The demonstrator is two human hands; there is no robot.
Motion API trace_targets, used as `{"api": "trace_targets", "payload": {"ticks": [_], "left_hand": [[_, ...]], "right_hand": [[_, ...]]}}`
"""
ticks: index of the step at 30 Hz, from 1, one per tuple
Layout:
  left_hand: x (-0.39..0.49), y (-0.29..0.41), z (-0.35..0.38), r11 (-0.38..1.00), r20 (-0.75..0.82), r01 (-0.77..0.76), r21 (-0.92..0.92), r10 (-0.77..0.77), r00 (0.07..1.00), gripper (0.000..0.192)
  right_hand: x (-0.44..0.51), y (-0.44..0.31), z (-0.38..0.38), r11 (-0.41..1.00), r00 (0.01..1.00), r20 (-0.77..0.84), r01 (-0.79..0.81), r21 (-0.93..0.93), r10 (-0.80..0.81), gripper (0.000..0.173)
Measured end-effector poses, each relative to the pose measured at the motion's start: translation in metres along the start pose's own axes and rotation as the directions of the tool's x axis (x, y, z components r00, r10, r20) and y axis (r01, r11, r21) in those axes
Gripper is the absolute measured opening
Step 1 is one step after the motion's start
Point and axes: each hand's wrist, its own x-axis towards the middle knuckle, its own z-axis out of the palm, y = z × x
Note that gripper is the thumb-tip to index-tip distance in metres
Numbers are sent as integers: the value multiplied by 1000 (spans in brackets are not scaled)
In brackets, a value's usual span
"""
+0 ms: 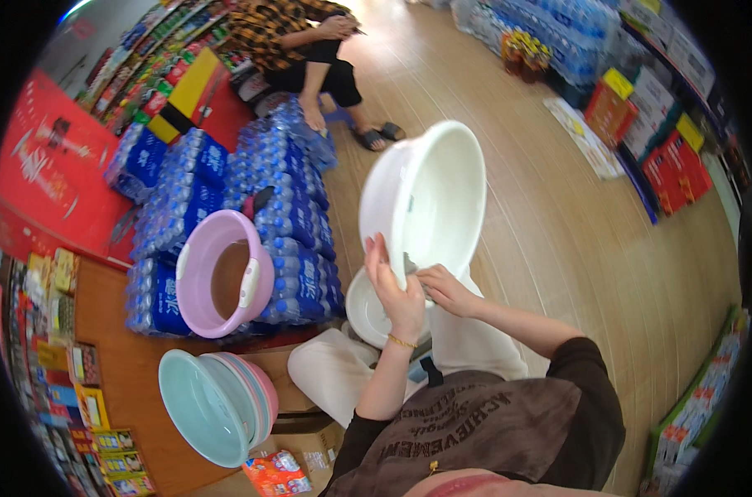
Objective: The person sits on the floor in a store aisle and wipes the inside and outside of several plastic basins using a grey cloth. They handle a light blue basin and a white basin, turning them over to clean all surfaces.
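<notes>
A large white plastic basin [450, 180] is tilted up on its side before me, its hollow facing right. My left hand [397, 298] grips its near rim, with the fingers along the outer wall and a gold bracelet on the wrist. At the inner side of that rim, my right hand [447, 289] has its fingers bent around a small grey piece [409, 266], perhaps a scourer or cloth; the fingers hide most of it. Beneath, between my knees, stands a second white basin [363, 304], partly covered by my left hand and forearm.
At left, a lilac basin [192, 304] holding brownish water rests on shrink-wrapped water bottles [301, 273]. Stacked pastel basins [205, 410] and an orange packet [279, 473] sit nearer, by cardboard boxes [304, 444]. A seated person [295, 50] is ahead. Boxed goods [674, 168] line the right.
</notes>
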Motion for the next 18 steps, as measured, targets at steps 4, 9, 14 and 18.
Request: {"api": "trace_targets", "payload": {"ticks": [4,9,14,18], "left_hand": [[-2,-8,2,1000,36,-26,13,25,999,37],[-3,-10,-3,1000,16,18,-15,-18,1000,49],[-1,-7,-1,1000,29,19,-5,-19,999,55],[-2,-7,-1,998,22,53,-31,-52,998,59]], "right_hand": [[-5,57,-46,797,996,-69,-81,-599,49,32],[15,69,-119,882,598,-671,-428,195,439,19],[-112,192,-139,582,537,-789,-757,-296,298,23],[-204,211,-102,557,189,-757,-788,264,626,30]]}}
